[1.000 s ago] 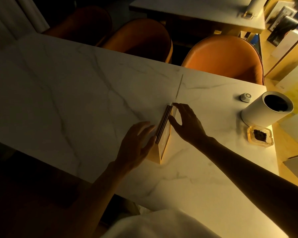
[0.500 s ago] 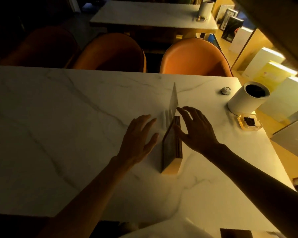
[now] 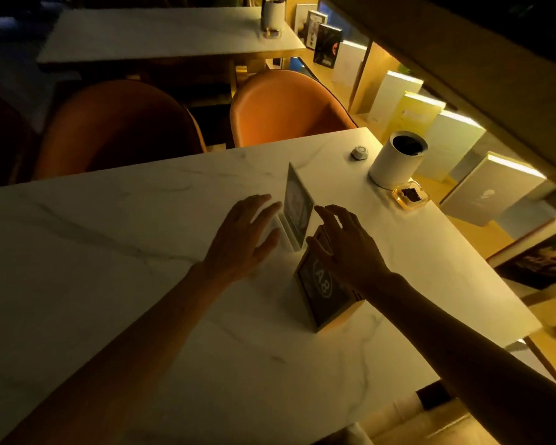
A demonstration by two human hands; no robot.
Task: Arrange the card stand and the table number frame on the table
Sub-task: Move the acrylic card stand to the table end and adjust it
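Marble table (image 3: 116, 284) carries the clear card stand (image 3: 297, 208) upright at centre, with the dark table number frame (image 3: 321, 293), marked A8, just beside it at 5 o'clock. Left hand (image 3: 243, 240) hovers spread at the stand's 9 o'clock; right hand (image 3: 347, 248), fingers splayed, overlaps the frame's top.

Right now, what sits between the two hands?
In the head view, the clear card stand stands upright between the left hand and right hand. The A8 table number frame is under the right hand.
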